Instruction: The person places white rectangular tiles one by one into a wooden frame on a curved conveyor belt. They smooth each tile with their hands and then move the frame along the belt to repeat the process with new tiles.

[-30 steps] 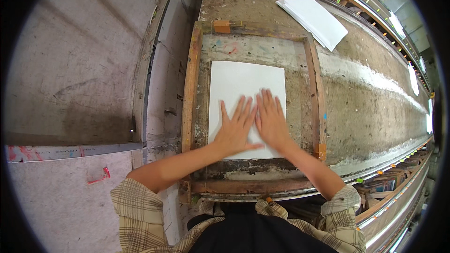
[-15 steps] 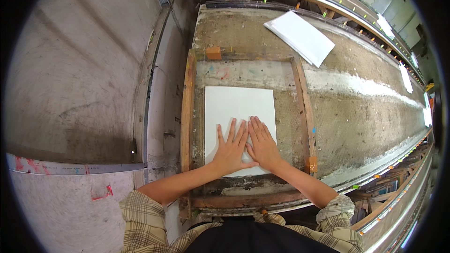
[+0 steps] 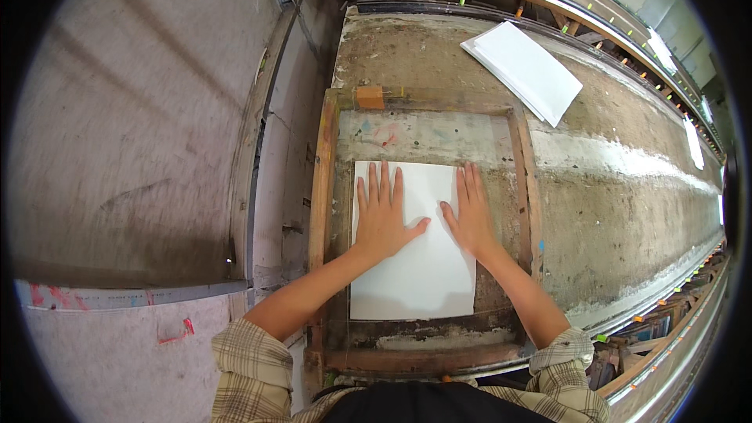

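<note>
Both hands lie palm down on a white sheet (image 3: 415,290), with their fingers straight and released, clenched around nothing. The left hand (image 3: 382,227) covers the sheet's far left part; its four fingers are slightly parted and point away, the tips close to the far edge, while the thumb stretches out to the right across the paper. The right hand (image 3: 474,223) lies along the sheet's right edge, its fingers close together and pointing far, its thumb angled left toward the other thumb, the two tips near each other but apart. The sheet lies inside a worn wooden frame (image 3: 528,180), nearer its left rail than its right, and the near part of the paper is uncovered. Orange tape (image 3: 370,97) marks the frame's far left corner. The frame rests at the left end of a long, stained table (image 3: 619,211), where a stack of white sheets (image 3: 533,70) lies askew beyond it, far right.
</note>
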### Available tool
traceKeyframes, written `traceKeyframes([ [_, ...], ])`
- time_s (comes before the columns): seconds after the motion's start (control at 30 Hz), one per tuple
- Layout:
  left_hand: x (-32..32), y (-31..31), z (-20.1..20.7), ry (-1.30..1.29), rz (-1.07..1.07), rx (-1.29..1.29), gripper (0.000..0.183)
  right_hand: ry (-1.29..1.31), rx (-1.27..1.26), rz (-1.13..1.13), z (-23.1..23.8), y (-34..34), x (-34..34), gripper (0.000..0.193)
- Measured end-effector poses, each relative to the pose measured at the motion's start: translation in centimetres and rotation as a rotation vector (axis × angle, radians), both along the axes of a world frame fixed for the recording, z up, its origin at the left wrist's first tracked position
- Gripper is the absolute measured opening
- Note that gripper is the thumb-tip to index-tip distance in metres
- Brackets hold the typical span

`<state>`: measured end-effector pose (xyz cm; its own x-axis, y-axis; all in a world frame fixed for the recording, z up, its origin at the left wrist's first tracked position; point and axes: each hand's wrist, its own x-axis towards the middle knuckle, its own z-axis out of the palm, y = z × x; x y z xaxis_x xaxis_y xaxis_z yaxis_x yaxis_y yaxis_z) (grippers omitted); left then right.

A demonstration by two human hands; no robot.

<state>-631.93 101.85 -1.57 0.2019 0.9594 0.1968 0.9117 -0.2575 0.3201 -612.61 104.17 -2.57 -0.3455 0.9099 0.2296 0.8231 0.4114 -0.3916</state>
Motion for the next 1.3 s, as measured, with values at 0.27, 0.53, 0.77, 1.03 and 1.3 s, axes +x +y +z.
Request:
traceKeyframes([
  [0.27,0.0,-1.7,-0.5,-0.029,-0.011,0.030,0.097,-0.243,0.175,-0.047,-0.3,-1.3,0.1,0.071],
  [0.53,-1.0,-7.6,1.1,0.003,-0.054,0.031,0.098,-0.130,0.110,0.104,3.2,-9.1,-0.8,0.071],
  [0.77,-0.4,-9.0,0.1,0.107,-0.081,-0.042,0.095,-0.165,0.087,0.118,1.0,-10.0,-1.4,0.067],
  [1.03,-1.3,-8.2,0.5,0.080,-0.094,-0.050,0.087,-0.154,0.108,0.158,1.3,-9.3,-0.6,0.063],
  [1.3,-10.5,-9.2,0.6,-0.417,0.268,-0.095,0.082,-0.154,-0.030,-0.444,4.0,-8.3,8.5,0.073],
])
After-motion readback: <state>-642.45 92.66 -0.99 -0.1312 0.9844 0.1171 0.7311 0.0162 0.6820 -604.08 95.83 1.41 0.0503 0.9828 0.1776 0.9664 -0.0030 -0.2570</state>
